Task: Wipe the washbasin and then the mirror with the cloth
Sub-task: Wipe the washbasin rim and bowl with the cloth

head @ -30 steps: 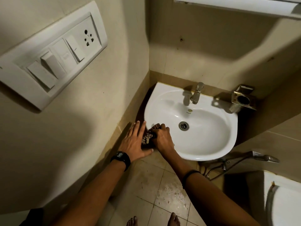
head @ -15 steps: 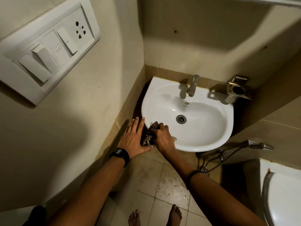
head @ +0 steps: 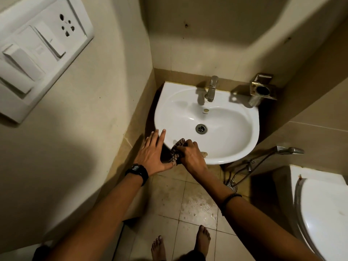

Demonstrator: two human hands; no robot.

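The cloth [head: 177, 152] is gripped in the closed right hand [head: 190, 155] and pressed on the basin [head: 226, 140] rim for wiping, while the open left hand [head: 152, 155], just beside it, is laid flat, apparently as a brace.

Nothing readable here: there's a small dark mark on the washbasin [head: 207, 117] just below the tap [head: 211, 89], too tiny to make out, and the wristwatch [head: 137, 171] face shows no legible digits.

Switch plate [head: 35, 55] on wall, tap [head: 211, 89], toilet [head: 323, 211], hand shower [head: 288, 150]
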